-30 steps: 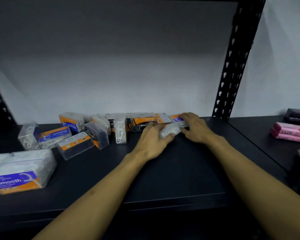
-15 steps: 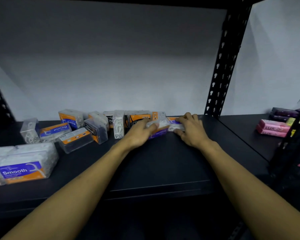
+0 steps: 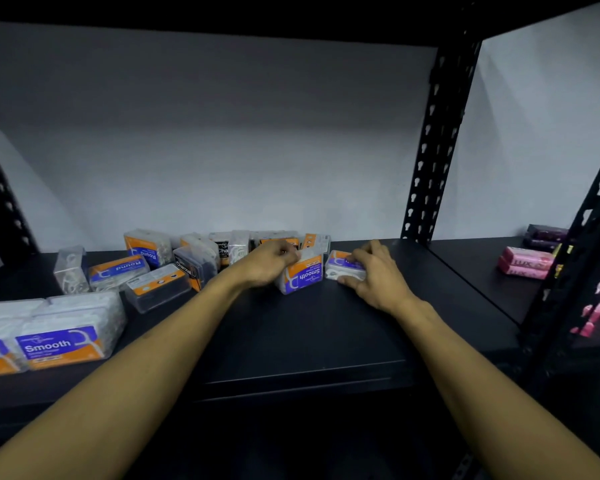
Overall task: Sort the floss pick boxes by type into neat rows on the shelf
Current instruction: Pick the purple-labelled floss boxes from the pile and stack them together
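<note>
Left hand [image 3: 269, 263] grips Smooth box [image 3: 303, 274] (tilted); right hand [image 3: 369, 271] clasps another box [image 3: 343, 266]

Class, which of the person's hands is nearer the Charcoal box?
Left. The left hand sits just right of the Charcoal box; the right hand lies farther right, beyond the Smooth box.
</note>
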Motion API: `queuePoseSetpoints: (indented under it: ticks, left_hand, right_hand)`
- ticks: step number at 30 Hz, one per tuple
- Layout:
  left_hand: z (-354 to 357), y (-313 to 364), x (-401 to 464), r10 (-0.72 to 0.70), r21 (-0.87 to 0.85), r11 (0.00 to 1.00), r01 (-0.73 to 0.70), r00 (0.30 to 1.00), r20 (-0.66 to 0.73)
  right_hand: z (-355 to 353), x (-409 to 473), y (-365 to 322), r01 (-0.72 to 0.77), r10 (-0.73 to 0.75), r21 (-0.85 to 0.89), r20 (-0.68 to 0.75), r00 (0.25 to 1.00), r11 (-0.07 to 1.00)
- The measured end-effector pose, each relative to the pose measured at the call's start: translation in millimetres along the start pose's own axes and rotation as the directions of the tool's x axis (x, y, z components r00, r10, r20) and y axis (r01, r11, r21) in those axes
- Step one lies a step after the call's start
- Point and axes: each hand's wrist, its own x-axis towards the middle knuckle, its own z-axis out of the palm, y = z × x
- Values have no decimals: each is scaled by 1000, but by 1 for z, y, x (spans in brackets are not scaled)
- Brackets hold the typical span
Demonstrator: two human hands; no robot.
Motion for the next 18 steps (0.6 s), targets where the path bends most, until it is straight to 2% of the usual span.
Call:
queuePoseSetpoints:
  ticks: [3,7,10,14,18]
  left_hand:
    - [-4,4,-2,68,44,997,-68,997,22]
    - [5,11,-3,118,285,951,-121,993,25]
    - [14,9,-1,132,402,907,-125,991,9]
    - [6,13,-6,146,441,881,-171,985,90]
    - [-10,20,-19,131,528,827,-196,979,159]
  right_hand:
    - [-1,-6,-1,-16,16,45,-6,1000,999]
    - [-2,-10,-3,-50,52,136,-8,999,989]
    - [-5,-12,-5,-117,110,212,44,993,970]
    - [-14,-5,-16,-156,138,67,219,966,986]
    - [-30,1,-34,-180,156,6,472,868,984]
